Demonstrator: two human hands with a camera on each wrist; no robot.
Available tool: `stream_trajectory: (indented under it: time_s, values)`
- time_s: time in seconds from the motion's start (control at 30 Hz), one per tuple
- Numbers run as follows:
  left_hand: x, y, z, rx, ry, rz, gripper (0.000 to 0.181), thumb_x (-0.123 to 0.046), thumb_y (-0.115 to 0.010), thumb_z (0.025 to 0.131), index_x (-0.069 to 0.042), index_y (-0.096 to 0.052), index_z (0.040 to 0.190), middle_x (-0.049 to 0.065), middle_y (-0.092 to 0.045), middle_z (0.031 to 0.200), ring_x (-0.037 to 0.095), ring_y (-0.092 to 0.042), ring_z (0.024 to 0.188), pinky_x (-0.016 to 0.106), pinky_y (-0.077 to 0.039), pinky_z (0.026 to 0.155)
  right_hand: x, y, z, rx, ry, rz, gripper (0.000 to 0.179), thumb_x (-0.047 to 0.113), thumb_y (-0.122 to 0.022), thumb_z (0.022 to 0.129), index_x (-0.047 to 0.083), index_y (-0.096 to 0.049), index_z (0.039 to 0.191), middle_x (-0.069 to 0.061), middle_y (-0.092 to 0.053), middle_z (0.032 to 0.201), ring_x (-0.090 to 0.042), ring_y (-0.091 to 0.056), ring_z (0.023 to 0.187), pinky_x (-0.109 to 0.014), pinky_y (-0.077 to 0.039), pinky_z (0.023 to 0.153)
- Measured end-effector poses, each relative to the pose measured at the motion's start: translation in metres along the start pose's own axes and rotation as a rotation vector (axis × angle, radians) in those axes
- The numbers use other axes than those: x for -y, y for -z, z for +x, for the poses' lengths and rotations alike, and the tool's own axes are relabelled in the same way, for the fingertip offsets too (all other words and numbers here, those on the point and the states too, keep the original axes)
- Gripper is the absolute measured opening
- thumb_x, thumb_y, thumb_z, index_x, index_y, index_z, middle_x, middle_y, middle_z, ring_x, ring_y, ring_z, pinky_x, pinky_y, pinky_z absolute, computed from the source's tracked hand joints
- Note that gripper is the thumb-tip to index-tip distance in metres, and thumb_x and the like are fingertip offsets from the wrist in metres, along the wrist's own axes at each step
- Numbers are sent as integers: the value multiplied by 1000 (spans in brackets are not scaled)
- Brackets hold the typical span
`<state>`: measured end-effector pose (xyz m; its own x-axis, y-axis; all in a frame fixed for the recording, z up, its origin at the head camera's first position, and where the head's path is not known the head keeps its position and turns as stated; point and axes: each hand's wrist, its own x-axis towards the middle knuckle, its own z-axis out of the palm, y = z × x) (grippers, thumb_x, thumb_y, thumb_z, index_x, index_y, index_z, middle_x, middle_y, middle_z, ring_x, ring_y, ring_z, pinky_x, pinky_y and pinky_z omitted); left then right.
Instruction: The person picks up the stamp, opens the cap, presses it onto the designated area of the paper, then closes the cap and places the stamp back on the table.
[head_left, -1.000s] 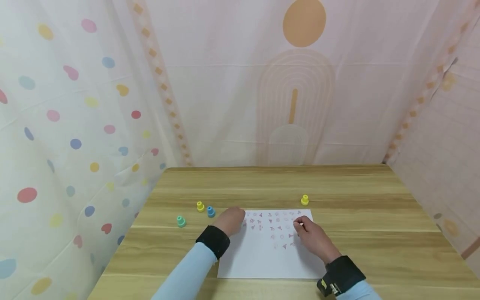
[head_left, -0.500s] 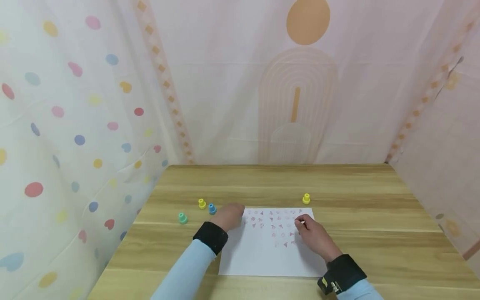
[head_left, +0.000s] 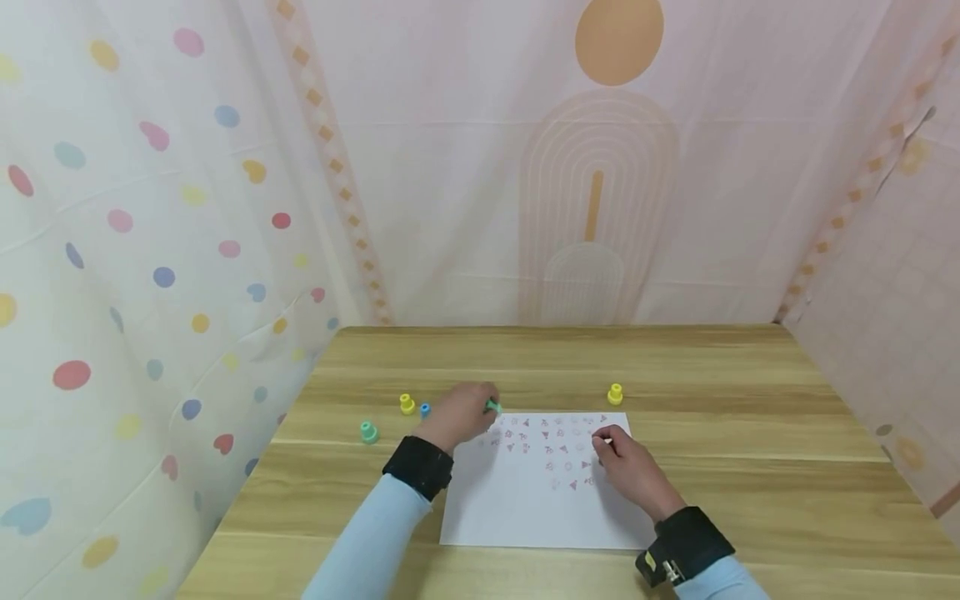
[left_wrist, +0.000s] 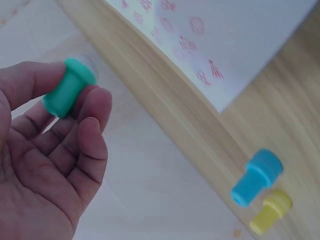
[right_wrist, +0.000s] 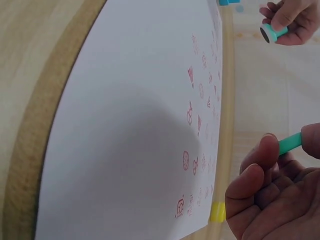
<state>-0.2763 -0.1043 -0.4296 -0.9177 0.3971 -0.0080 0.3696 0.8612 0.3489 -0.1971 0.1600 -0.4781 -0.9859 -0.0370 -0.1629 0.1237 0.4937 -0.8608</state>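
Note:
White paper (head_left: 525, 508) printed with several rows of small red stamp marks lies on the table. At its upper left corner, my left hand (head_left: 459, 415) is raised and pinches a green stamp (left_wrist: 72, 87) between thumb and fingers. The stamp's dark printing face is turned outward in the right wrist view, apart from the paper. Over the sheet's right side, my right hand (head_left: 637, 475) pinches another green stamp (right_wrist: 290, 144), mostly covered by thumb and fingers. A blue stamp (left_wrist: 257, 175) and a yellow stamp (left_wrist: 271, 211) stand beyond the left hand.
A third green stamp (head_left: 368, 432) stands on the wooden table (head_left: 315, 500) left of the paper. Behind the sheet's right corner is a second yellow stamp (head_left: 615, 394). Patterned curtains (head_left: 450, 167) hang along the table's back and sides.
My left hand has lifted up and away from the paper's upper left corner, and its green stamp has come into sight. My right hand has stayed nearly still. The head view has shifted slightly.

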Motion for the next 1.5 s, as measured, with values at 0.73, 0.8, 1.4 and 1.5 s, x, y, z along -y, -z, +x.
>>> stream_trajectory:
  time_s: [0.73, 0.8, 1.4, 1.5]
  values:
    - [-56, -26, 0, 33, -167, -384, 15, -14, -68, 96, -13, -62, 109, -5, -61, 95, 13, -56, 84, 22, -51, 74, 1, -2, 0, -31, 26, 149, 33, 22, -45, 107, 0, -48, 131, -15, -59, 102, -25, -54, 82, -32, -44, 67]
    - [-59, -28, 1, 32, -169, -388, 14, -13, -69, 95, -13, -62, 108, -5, -61, 94, 12, -56, 84, 22, -51, 73, 1, -3, 1, -28, 23, 180, 31, 21, -45, 107, 1, -48, 130, -14, -59, 102, -24, -53, 80, -31, -43, 67]
    - [-73, -42, 1, 75, -220, -407, 12, -13, -68, 95, -13, -62, 105, -6, -59, 93, 9, -55, 82, 20, -49, 70, 10, -5, 2, 10, 80, 280, 26, 19, -40, 108, 2, -50, 125, -10, -59, 97, -20, -49, 74, -25, -37, 59]
    - [-74, -43, 2, 77, -219, -408, 12, -13, -68, 95, -13, -61, 105, -6, -60, 92, 9, -55, 81, 20, -49, 69, 11, -5, 1, 12, 84, 271, 26, 19, -39, 108, 2, -50, 125, -10, -59, 97, -20, -49, 74, -25, -37, 58]
